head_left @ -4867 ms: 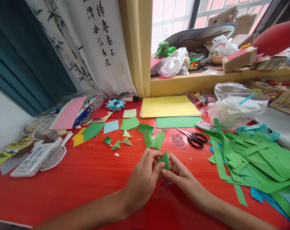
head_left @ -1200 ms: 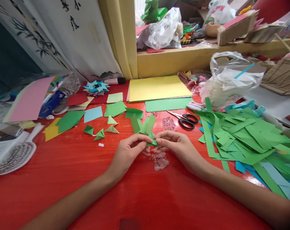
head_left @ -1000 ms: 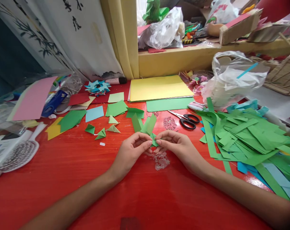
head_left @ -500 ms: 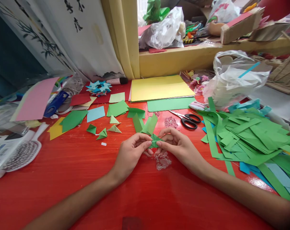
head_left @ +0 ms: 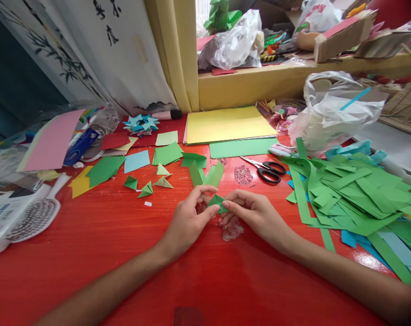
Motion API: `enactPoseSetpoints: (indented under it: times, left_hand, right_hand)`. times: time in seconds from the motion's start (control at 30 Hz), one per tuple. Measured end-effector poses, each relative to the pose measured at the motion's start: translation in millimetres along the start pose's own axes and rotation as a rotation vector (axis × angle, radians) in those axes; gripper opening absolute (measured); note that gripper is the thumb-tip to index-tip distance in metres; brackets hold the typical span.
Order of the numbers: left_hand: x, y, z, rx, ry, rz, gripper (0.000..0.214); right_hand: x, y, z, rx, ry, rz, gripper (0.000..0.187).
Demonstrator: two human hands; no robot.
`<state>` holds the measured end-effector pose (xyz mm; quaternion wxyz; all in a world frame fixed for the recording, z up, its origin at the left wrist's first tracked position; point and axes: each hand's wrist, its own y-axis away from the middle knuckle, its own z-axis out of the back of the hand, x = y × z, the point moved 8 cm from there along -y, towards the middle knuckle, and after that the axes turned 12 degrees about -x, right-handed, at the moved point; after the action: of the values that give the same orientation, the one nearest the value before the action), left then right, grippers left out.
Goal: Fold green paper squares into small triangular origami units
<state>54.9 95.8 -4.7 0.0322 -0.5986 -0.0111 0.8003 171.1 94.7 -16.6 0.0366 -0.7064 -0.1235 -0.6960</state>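
Between my hands, just above the red table, is a small folded piece of green paper. My left hand pinches its left end with thumb and fingers. At its right end, the thumb and fingertips of my right hand grip it too. Right behind the fingers lie creased green paper strips in a V shape. To the left rest several small folded paper triangles, among them a green one and a pale one.
Black-handled scissors lie behind my right hand. A heap of green strips covers the right side. At the back are a stack of yellow paper and a blue folded-paper ring. A hairbrush lies far left.
The green paper has tilted and shifted slightly left and down between my fingers. My left fingers have lifted a little off its top edge. Both hands still hold it.
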Motion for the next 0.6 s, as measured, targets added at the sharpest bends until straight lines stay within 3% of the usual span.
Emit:
enactPoseSetpoints:
  times: [0.27, 0.47, 0.6]
  left_hand:
    - [-1, 0, 3.4, -0.043, 0.08, 0.009, 0.023]
    - [1, 2, -5.9, 0.054, 0.159, 0.086, 0.026]
    - [4, 3, -5.9, 0.065, 0.128, 0.132, 0.014]
  right_hand:
    - [8, -4, 1, -0.017, -0.006, 0.044, 0.015]
    - [9, -3, 2, -0.023, 0.03, 0.063, 0.02]
    - [5, -1, -1, 0.017, 0.08, 0.062, 0.023]
